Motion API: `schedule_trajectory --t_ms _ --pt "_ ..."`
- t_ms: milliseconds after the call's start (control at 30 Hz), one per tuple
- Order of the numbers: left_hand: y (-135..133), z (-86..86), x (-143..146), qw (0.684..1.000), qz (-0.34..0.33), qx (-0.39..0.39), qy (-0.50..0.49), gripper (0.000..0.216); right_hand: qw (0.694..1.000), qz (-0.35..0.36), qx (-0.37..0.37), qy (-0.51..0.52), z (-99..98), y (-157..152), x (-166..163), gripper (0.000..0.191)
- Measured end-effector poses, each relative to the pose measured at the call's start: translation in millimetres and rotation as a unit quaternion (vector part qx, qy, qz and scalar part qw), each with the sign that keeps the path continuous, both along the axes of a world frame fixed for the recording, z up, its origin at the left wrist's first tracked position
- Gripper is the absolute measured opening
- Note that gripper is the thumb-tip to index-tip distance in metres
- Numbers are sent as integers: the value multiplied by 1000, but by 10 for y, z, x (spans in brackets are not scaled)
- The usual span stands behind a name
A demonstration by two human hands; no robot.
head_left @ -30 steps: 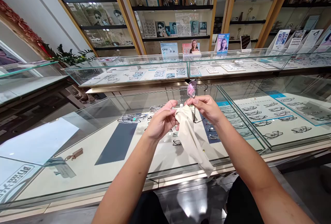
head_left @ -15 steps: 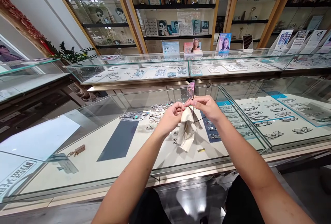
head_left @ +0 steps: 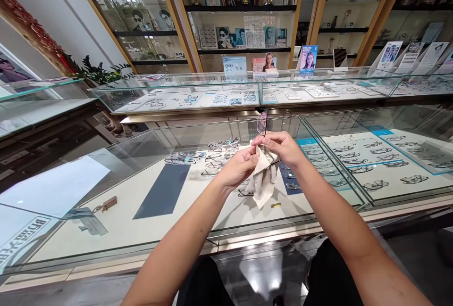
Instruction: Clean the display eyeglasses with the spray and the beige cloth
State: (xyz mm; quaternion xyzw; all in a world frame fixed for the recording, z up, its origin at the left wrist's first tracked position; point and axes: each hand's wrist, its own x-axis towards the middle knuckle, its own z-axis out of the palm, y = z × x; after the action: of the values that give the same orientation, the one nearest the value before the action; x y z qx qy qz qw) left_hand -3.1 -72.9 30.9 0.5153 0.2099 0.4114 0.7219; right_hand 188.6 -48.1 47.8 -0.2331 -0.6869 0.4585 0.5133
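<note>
Fingers [head_left: 278, 142] pinching glasses [head_left: 265, 124], seemingly on end, lens [head_left: 261, 123] uppermost

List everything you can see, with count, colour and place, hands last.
held eyeglasses: one pair, dark-framed, upright at centre
cloth: one, cream, hanging below them
glass cases: several, clear, across the middle
displayed eyeglasses: many, mostly dark, inside these
long panel: one, blue-grey, left of centre
small bar: one, yellow and dark, lower centre
fob: one, brown, left
stand-up cards: several, multicoloured, on the rear case
plant: one, green, rear left
shelves: several, black, back wall
legs: two, dark trousers, bottom edge
left hand: one, bare, on the cloth
right hand: one, bare, on the eyeglasses
</note>
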Motion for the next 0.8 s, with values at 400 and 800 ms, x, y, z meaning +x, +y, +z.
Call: schedule_trajectory --t_ms 400,800 --pt "-94 5 64 963 182 182 76 61 996 45 -53 50 -87 43 -34 33" --pt "-70 -31 44 962 209 157 72 60 1000 29 4 -6 6 -51 -83 42"
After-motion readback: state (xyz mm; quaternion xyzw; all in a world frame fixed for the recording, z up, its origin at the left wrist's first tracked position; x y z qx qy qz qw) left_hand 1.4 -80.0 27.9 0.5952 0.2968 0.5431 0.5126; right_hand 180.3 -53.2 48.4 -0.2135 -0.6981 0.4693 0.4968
